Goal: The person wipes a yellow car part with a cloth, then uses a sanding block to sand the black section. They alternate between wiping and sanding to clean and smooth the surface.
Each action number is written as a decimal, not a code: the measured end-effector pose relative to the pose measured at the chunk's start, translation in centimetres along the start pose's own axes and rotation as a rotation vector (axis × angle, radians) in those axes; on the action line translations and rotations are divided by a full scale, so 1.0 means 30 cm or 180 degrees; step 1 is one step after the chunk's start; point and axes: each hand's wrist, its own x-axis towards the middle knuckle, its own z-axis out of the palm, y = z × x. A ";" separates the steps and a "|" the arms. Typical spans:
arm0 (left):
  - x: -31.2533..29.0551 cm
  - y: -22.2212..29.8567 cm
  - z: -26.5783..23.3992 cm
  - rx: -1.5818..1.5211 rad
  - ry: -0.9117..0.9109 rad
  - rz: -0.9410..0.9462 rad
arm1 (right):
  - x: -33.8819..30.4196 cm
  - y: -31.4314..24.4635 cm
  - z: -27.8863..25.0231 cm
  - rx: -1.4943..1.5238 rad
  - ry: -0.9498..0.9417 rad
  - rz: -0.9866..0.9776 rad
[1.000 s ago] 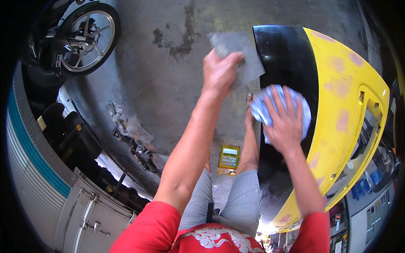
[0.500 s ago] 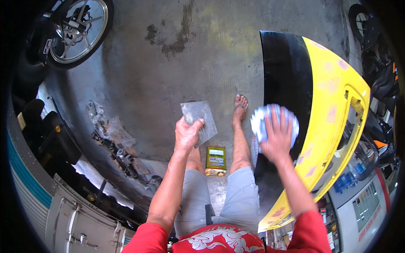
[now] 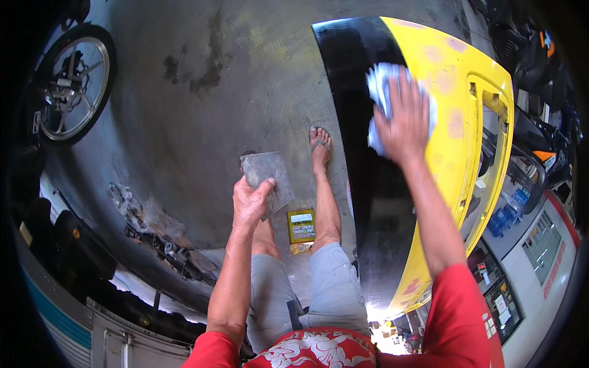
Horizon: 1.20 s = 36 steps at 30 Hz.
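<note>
Item: white-and-blue cloth (image 3: pixel 379 92), bunched, pressed flat under the right hand (image 3: pixel 404 119) against a yellow and black body panel (image 3: pixel 448 153). The hand lay spread, fingers splayed over the cloth, palm down — not closed around it. The cloth showed at the fingertips and to the left of the palm, at the seam where the glossy black band met the yellow. The yellow part bore dull pinkish patches above and to the right of the hand.

Item: grey abrasive sheet (image 3: pixel 267 178), roughly square, worn and smudged. The left hand (image 3: pixel 250 202) gripped its lower edge, thumb on top, fingers curled beneath, holding it in the air above the floor, well left of the panel.

Surroundings: stained grey concrete floor (image 3: pixel 202 110); a small yellow tin (image 3: pixel 301 230) just right of the left hand, on the floor between the legs; a sandalled foot (image 3: pixel 319 150) beyond it, beside the panel's black edge. Far left of the left hand — a motorcycle wheel (image 3: pixel 73 86). Debris and dark parts (image 3: pixel 159 239) lay lower left.

Change since half a second earlier: the right hand and cloth had moved farther up the panel, away from the body; the left hand with the sheet stayed low, near the knees.
</note>
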 end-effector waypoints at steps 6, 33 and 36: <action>-0.046 0.146 0.058 0.0150 -0.0194 0.0068 | -0.625 -0.058 -0.199 0.0123 -0.0959 0.0534; 0.004 0.441 0.980 0.0770 0.0010 0.1847 | -1.090 -0.025 -0.091 0.0924 -0.1167 0.0601; -0.030 0.462 1.009 0.0749 0.0042 0.1731 | -1.088 -0.022 -0.093 0.1029 -0.1125 0.0616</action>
